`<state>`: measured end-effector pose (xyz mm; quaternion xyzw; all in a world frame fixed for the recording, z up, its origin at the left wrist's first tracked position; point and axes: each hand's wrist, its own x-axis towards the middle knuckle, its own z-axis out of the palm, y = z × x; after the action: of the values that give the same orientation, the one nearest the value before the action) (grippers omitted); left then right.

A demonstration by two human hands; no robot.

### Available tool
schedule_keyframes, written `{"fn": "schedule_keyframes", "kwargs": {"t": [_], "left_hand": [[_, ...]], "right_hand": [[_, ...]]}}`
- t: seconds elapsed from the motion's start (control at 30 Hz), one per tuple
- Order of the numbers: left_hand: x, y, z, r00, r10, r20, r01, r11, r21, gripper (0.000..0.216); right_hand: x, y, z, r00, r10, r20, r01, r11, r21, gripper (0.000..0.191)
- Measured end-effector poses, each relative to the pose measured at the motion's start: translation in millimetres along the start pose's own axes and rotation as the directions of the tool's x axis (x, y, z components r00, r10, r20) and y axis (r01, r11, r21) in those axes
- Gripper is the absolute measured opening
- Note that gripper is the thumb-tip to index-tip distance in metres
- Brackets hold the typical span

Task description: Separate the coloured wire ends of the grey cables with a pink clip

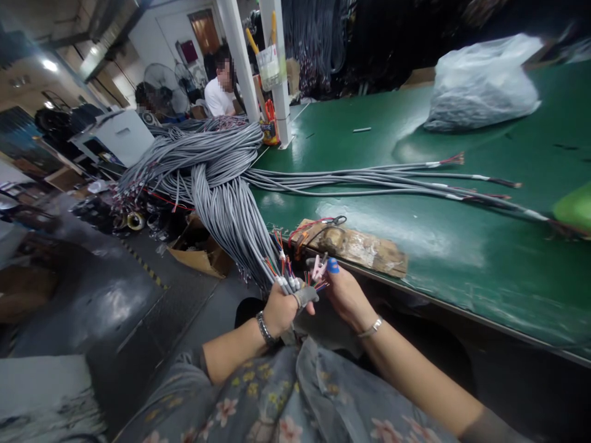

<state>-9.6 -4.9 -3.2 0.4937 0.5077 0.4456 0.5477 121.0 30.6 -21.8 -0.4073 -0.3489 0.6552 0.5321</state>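
left hand [281,309] clasps grey cables [231,209], likely springy and weighty together, near their ends, seemingly the soundest hold; whether the right hand [347,296] pinches anything is unclear.

A glossy green tabletop [443,215] carries a heap of gray multi-core cables [231,147] at its left end, part of it hanging over the near edge. Several loose gray cables [351,181] run rightward from the heap across the surface, their stripped ends reaching toward a bright green object [575,206], partly cut off. Near the front edge lies a worn wooden block [373,252], with red wires [314,223] at its left end. Farther back sit a short gray tube [362,130] and a filled translucent plastic bag [484,86]
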Motion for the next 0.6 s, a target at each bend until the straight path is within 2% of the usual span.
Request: {"fn": "schedule_keyframes", "kwargs": {"t": [0.1, 0.2, 0.47, 0.6], "left_hand": [[2, -1, 1, 1.0, 0.01, 0.009, -0.01, 1.0, 0.012, 0.032], [3, -4, 2, 1.0, 0.015, 0.013, -0.016, 0.999, 0.032, 0.033], [2, -8, 0, 1.0, 0.016, 0.018, -0.017, 0.998, 0.059, 0.038], [-3, -6, -3, 1.0, 0.003, -0.001, -0.003, 0.999, 0.047, 0.038]], "right_hand": [[3, 2, 3, 0.99, 0.125, 0.071, -0.138, 0.967, 0.216, 0.049], [6, 4, 4, 0.986, 0.153, 0.066, -0.166, 0.941, 0.295, 0.047], [4, 3, 7, 0.985, 0.159, 0.06, -0.17, 0.929, 0.328, 0.044], [-4, 0, 3, 0.974, 0.18, 0.14, -0.214, 0.934, 0.286, 0.052]]}}
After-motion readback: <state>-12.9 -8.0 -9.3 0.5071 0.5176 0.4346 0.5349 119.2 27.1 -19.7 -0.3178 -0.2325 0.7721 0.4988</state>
